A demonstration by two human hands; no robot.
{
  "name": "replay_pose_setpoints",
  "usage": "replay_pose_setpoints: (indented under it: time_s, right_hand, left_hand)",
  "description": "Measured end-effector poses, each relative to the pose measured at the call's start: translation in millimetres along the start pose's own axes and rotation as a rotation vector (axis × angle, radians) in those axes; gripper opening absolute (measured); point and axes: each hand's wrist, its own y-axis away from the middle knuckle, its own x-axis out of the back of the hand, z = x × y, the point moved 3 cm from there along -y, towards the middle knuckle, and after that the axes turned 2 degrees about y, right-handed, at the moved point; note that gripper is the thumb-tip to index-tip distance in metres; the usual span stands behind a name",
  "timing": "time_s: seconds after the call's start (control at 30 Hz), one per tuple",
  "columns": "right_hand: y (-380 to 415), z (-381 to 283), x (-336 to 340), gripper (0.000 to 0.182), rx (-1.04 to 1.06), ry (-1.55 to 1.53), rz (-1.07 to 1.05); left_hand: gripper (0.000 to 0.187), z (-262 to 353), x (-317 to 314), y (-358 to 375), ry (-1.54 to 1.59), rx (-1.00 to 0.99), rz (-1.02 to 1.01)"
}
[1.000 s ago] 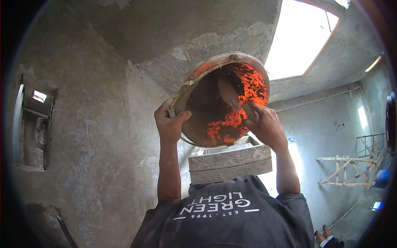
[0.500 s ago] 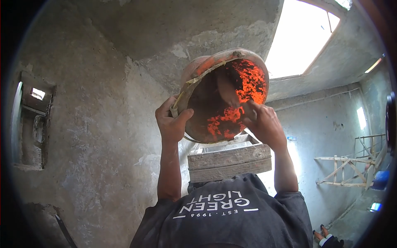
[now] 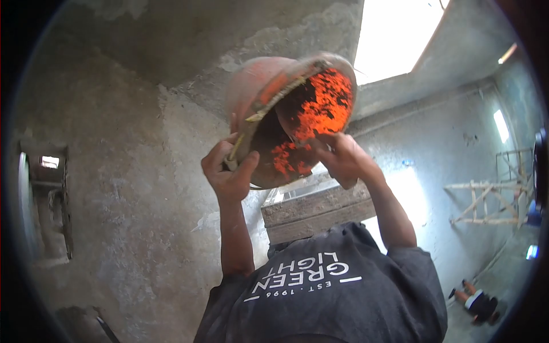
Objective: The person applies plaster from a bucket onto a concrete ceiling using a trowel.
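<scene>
A worn orange bucket [image 3: 260,86] is raised and tilted, its mouth turned toward me. Bright orange patches and dark areas show on its inside. My left hand [image 3: 229,171] grips the rim at the handle's end, thumb on the near side. At the lower right of the mouth is my right hand [image 3: 346,160], its fingers bent and pressed together. A thin, dull shape reaches from those fingers into the bucket, too blurred to identify.
Behind the bucket are stacked wooden boards [image 3: 317,211]. A wooden frame [image 3: 486,203] stands at the right, with another person [image 3: 479,303] below it. A recess [image 3: 51,200] opens in the left wall, and a bright opening [image 3: 394,40] lies at the top.
The bucket and both hands have shifted left and slightly up in view, and the bucket has turned, showing more of its outside. More of the other person now shows.
</scene>
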Motion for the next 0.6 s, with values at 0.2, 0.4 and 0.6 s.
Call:
replay_pose_setpoints:
  time_s: [0.2,0.4,0.6]
  right_hand:
    - [-1,20,8,0.036,-0.306,-0.524,-0.341]
    - [4,40,4,0.041,-0.391,-0.713,-0.355]
    - [8,23,-3,0.041,-0.26,-0.526,-0.316]
  left_hand:
    - [0.035,9,13,-5,-0.026,0.076,0.083]
    - [0.032,29,20,-10,-0.155,-0.055,0.076]
    - [0.028,39,6,-8,-0.176,-0.129,0.029]
